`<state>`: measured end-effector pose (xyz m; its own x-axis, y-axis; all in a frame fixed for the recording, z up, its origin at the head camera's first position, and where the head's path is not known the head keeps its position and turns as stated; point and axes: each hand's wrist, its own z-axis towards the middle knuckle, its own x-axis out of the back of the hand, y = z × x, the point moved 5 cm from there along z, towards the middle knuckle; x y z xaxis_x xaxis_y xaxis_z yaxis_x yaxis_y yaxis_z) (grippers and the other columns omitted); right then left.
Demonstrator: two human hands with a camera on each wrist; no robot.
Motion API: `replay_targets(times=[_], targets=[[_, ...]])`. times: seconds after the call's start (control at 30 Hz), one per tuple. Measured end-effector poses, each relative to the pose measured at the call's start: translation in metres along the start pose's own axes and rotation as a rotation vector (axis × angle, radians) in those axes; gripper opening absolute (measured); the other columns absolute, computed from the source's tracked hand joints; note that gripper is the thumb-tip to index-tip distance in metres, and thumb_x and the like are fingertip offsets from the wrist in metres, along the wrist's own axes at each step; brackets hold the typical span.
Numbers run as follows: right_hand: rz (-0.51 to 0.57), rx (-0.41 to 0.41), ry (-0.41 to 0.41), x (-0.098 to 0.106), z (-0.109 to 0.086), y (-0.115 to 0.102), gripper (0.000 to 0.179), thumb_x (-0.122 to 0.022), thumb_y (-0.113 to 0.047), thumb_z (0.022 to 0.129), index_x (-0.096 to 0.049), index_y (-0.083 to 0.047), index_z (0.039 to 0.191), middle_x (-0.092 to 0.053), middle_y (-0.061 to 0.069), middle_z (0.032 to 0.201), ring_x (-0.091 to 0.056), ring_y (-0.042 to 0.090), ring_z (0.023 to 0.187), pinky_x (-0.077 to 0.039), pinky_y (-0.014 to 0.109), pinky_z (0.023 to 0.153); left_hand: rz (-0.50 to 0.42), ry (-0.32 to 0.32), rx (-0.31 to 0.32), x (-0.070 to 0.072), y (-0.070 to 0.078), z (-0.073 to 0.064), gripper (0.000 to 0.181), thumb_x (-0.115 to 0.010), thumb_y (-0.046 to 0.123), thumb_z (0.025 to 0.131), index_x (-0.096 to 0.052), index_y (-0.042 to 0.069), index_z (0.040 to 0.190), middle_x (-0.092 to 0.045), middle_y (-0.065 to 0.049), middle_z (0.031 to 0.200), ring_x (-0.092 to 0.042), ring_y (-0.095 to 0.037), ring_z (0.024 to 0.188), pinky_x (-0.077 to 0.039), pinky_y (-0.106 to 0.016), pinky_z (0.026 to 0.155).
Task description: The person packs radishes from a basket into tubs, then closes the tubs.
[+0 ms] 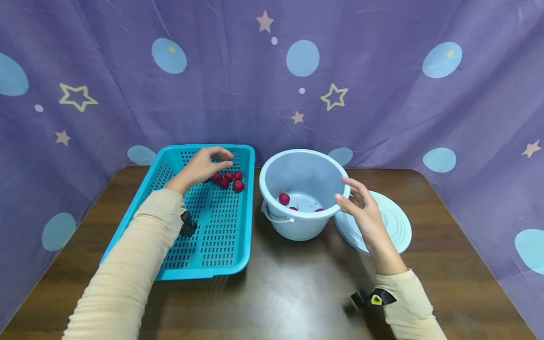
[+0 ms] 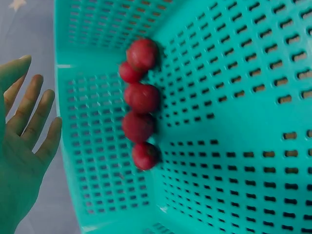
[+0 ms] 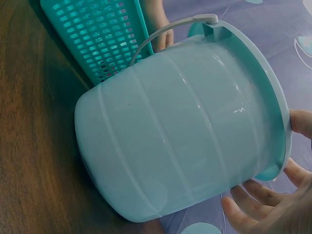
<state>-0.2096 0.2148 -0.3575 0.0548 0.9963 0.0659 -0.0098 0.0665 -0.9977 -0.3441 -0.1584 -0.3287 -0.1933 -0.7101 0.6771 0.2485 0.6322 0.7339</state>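
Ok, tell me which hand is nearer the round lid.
Right. The right hand is at the bucket, overlapping the lid in the head view; the left hand is over the teal basket, with the bucket between it and the lid.

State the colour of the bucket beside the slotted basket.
The bucket is pale blue, inside and out; the head view shows it best.

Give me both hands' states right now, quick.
Left hand: open, nothing visible in it, over the turquoise basket.
Right hand: holding the blue bucket at its rim.
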Motion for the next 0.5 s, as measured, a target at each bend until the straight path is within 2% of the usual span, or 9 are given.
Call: replay_targets(times=[0.2,0.37,0.5], targets=[[0.002,0.006,0.003,0.002,-0.005,0.003,0.054,-0.066,-0.021,0.097,-0.045,-0.012,0.145,-0.046,0.012,0.141,-0.052,0.014,0.118,-0.048,0.023,0.089,-0.001,-0.017,0.074,-0.002,-0.027,0.002,0.036,-0.06,0.021,0.101,-0.059,0.003,0.131,-0.056,-0.016,0.133,-0.051,-0.034,0.121,-0.043,-0.052,0.098],[0.003,0.001,0.0,0.001,-0.004,0.001,0.054,-0.066,-0.022,0.097,-0.044,-0.013,0.146,-0.044,0.012,0.143,-0.05,0.015,0.121,-0.047,0.022,0.089,-0.001,0.026,0.15,0.005,-0.045,0.001,0.037,-0.058,0.021,0.101,-0.056,0.004,0.134,-0.054,-0.018,0.135,-0.05,-0.036,0.123,-0.042,-0.053,0.098],[-0.001,-0.002,-0.001,0.0,-0.002,-0.001,0.054,-0.066,-0.024,0.097,-0.045,-0.014,0.146,-0.043,0.012,0.145,-0.049,0.017,0.123,-0.047,0.022,0.089,0.012,0.054,0.193,0.012,-0.054,-0.001,0.038,-0.057,0.021,0.102,-0.055,0.004,0.136,-0.052,-0.02,0.138,-0.049,-0.037,0.125,-0.041,-0.055,0.1]])
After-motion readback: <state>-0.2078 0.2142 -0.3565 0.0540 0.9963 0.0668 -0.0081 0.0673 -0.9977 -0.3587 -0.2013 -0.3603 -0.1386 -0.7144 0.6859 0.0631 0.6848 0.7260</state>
